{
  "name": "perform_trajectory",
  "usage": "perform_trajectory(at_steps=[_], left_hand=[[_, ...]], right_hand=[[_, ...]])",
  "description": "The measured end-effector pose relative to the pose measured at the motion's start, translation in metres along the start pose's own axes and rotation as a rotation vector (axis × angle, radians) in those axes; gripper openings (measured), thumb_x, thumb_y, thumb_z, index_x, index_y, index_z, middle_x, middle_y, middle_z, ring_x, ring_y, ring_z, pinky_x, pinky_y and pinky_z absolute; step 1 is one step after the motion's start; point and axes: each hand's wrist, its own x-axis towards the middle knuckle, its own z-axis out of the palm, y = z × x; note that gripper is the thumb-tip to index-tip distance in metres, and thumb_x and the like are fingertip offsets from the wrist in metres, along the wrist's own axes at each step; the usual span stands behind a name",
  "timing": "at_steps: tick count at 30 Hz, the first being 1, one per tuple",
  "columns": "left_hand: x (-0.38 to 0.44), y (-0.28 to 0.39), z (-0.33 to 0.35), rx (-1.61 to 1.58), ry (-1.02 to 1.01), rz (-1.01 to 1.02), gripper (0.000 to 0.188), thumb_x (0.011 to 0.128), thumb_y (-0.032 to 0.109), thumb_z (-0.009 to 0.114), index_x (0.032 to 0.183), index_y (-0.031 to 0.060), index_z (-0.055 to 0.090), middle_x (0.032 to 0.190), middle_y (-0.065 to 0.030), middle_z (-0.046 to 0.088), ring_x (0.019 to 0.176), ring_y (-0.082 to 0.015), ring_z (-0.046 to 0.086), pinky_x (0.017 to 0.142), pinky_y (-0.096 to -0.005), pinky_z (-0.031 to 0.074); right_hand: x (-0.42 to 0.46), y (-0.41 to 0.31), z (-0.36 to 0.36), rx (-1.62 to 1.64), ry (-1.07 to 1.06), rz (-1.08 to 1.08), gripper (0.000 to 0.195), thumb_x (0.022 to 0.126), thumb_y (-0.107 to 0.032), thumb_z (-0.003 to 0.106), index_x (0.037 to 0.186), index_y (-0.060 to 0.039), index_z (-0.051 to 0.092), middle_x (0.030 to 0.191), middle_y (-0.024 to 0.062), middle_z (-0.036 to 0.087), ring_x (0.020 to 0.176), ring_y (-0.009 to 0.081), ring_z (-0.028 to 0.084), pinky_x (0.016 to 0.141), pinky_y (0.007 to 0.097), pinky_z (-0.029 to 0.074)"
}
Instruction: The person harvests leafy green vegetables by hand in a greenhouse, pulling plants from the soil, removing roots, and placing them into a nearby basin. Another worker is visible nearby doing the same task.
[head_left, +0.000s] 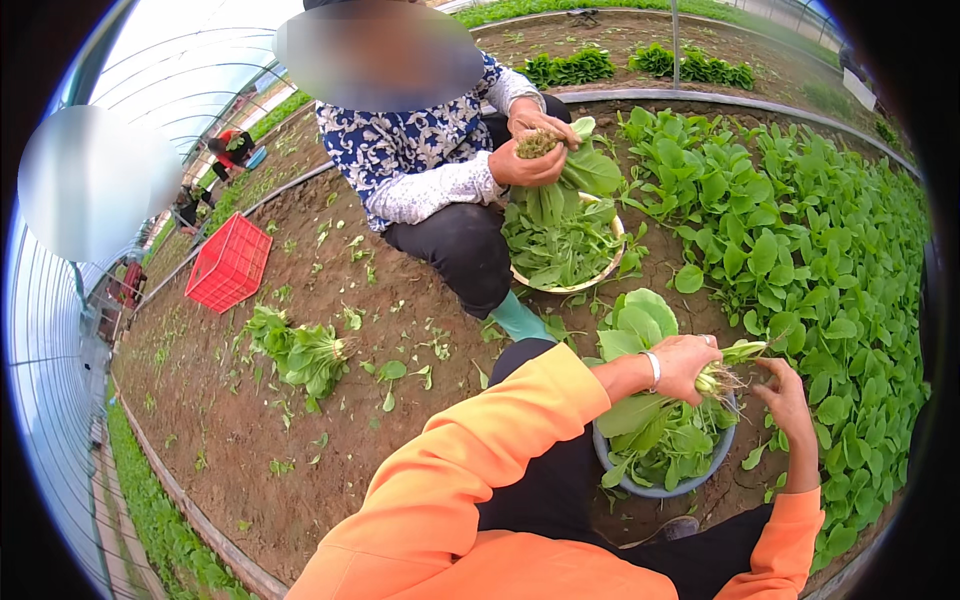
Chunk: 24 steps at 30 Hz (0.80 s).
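Note:
My left hand (684, 367), with a bracelet at the wrist, is closed around a bunch of leafy green plants (641, 322); their pale stems and thin roots stick out on its right side. Just right of those roots is my right hand (786, 397), its thumb and forefinger apart and nothing visible between them. Beneath the bunch stands a blue-grey basin (724, 457) between my legs, filled with loose greens (686, 446).
Across from me a seated person (412, 157) holds a bunch of greens over a light-rimmed basin (616, 259). Dense leafy plants (817, 247) grow at right. Bundled greens (307, 356) lie on the soil at left, below a red plastic crate (231, 262). Other people work farther back.

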Motion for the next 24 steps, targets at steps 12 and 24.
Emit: perform_trajectory(at_steps=[12, 24], left_hand=[[0.003, 0.004, -0.005, -0.08, 0.015, 0.055, 0.043, 0.065, 0.022, 0.077, 0.1, 0.0033, 0.061, 0.102, -0.0128, 0.058, 0.096, -0.0327, 0.059, 0.084, -0.0397, 0.048], [0.01, 0.018, -0.009, 0.019, -0.065, -0.097, 0.044, 0.065, 0.021, 0.077, 0.102, 0.0028, 0.061, 0.102, -0.0116, 0.058, 0.096, -0.0328, 0.059, 0.082, -0.0401, 0.047]], right_hand=[[0.009, -0.039, 0.011, 0.316, 0.034, -0.058, 0.019, 0.093, -0.009, 0.058, 0.106, 0.0045, 0.062, 0.088, 0.0038, 0.065, 0.074, 0.0102, 0.06, 0.07, 0.0255, 0.05], [0.005, -0.016, 0.0, -0.361, 0.348, -0.147, 0.023, 0.083, -0.003, 0.058, 0.105, -0.0004, 0.063, 0.092, 0.0146, 0.061, 0.084, 0.0301, 0.061, 0.072, 0.0346, 0.049]])
